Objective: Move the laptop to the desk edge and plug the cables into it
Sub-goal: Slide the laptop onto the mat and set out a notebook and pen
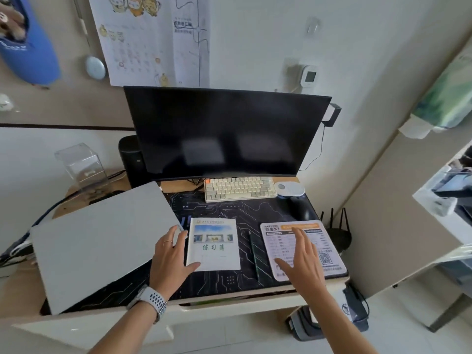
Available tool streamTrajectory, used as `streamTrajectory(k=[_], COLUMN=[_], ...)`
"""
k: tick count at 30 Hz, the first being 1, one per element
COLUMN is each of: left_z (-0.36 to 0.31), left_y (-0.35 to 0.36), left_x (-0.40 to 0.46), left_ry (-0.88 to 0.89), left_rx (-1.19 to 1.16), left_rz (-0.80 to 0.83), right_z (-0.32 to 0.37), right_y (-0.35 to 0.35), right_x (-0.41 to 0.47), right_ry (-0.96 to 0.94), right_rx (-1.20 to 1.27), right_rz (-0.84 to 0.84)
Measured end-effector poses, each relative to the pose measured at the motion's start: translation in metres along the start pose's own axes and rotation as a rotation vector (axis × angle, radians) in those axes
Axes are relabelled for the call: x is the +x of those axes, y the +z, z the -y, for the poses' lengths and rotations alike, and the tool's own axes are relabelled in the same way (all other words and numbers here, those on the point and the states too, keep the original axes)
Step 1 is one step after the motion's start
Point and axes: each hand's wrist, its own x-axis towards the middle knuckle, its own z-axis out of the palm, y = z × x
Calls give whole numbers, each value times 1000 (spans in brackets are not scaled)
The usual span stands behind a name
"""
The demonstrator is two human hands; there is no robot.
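Laptop (102, 241), closed and silver-grey, lay skewed across the left part of the desk (23, 290), its near corner close to the front edge and its far corner near the monitor (224, 131). The person's left hand (171, 259) rested spread at the laptop's right-hand corner, fingers touching it but not clasped, while the right hand (301, 259) hovered flat and empty above a printed sheet (329, 251). Judged from its look, the laptop was a stiff, smooth, fairly heavy slab, best gripped at opposite edges with both hands; dark cables (43, 215) trailed off the desk's left side.
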Motion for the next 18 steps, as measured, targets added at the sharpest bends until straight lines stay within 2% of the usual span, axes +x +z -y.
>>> streamTrajectory(k=[4, 8, 10, 18], left_z=[-22, -30, -27, -7], left_y=[21, 42, 54, 90], left_x=[11, 27, 32, 56], left_ry=[-47, -48, -51, 19], left_rx=[29, 8, 69, 252], left_rz=[68, 351, 427, 506], right_z=[-25, -27, -22, -6], right_y=[1, 23, 37, 82], right_x=[26, 50, 57, 78], right_ry=[-26, -52, -18, 109], right_rx=[-8, -49, -57, -172], right_rz=[45, 156, 249, 503])
